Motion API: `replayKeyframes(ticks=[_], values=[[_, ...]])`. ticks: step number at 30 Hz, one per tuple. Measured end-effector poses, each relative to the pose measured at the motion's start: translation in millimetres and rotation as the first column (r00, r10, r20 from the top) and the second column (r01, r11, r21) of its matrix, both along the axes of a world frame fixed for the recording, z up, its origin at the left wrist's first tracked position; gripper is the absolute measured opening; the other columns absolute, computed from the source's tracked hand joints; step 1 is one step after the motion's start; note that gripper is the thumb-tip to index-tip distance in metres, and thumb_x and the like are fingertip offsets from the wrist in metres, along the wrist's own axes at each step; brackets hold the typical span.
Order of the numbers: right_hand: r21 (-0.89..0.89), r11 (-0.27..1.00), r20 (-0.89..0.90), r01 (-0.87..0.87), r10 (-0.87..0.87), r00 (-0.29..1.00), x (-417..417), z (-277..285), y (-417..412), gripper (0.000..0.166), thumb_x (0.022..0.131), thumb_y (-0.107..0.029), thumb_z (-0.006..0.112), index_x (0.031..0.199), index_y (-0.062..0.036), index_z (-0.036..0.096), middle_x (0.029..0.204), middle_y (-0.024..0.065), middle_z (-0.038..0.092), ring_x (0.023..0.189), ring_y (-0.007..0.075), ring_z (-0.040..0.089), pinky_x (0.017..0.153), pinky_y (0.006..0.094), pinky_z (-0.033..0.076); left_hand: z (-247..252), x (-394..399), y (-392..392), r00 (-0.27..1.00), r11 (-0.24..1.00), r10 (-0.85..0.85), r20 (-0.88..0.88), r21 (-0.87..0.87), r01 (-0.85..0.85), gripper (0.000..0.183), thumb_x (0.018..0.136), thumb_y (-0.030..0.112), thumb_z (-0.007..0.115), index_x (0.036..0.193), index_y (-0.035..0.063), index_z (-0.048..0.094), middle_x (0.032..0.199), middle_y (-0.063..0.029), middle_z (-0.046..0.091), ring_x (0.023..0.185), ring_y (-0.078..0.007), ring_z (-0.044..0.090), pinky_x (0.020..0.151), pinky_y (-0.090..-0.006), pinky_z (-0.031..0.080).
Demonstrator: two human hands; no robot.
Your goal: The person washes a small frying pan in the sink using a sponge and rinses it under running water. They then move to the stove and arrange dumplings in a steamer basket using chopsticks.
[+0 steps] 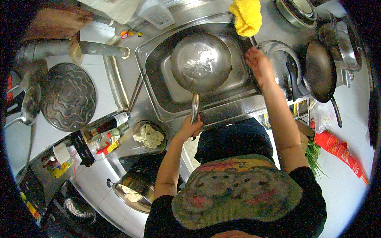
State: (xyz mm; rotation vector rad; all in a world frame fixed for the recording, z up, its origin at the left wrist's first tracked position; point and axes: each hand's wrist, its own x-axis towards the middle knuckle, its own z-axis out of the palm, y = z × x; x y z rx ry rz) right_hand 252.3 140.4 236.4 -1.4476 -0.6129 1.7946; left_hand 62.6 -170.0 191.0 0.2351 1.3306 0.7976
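Note:
My left hand [190,128] grips the metal handle of a steel frying pan [193,71]. The pan rests over the basin of a stainless-steel sink [168,107], with bright ripples like shallow water inside it. My right hand [259,65] is raised at the sink's right edge, slightly blurred, and appears to hold nothing, with loosely bent fingers. Just above it, a yellow cloth [247,17] is wrapped around what looks like the faucet. A shiny round metal vessel or lid [276,56] lies beyond that hand, partly hidden by my forearm.
To the left stand a glass bowl of pale sliced food [148,136], a dark bottle [108,123] and a pair of chopsticks [137,90]. A dark frying pan [321,71] is at right, above green stalks [312,157] and a red bag [336,148]. A pot [134,187] sits lower left.

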Motion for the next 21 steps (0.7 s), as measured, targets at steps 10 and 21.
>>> replayKeyframes(ticks=[10, 21], values=[[-0.114, 0.822, 0.142, -0.558, 0.57, 0.809, -30.0, -17.3, -140.7, 0.033, 0.08, -0.006, 0.053, 0.112, -0.0041, 0.058, 0.109, 0.0062, 0.059, 0.097, 0.0181, 0.056, 0.081, 0.0301, 0.044, -15.9, -25.4, -2.7, 0.636, 0.977, 0.042, -0.77, 0.166, 0.136, 0.024, 0.08, 0.02, 0.063, 0.093, 0.0034, 0.051, 0.072, -0.0092, 0.055, 0.065, -0.0208, 0.052, 0.063, -0.0342, 0.043], [0.128, 0.574, 0.246, -0.808, 0.771, 0.587, -109.2, -43.4, -237.8, 0.034, 0.08, -0.021, 0.061, 0.106, -0.0003, 0.057, 0.091, 0.0104, 0.063, 0.079, 0.0168, 0.059, 0.072, 0.0296, 0.047, -38.5, -19.6, -11.0, 0.69, 0.894, 0.385, -0.613, 0.434, -0.114, 0.029, 0.078, 0.009, 0.061, 0.103, 0.0041, 0.049, 0.078, -0.0055, 0.055, 0.071, -0.017, 0.054, 0.066, -0.0303, 0.045]])
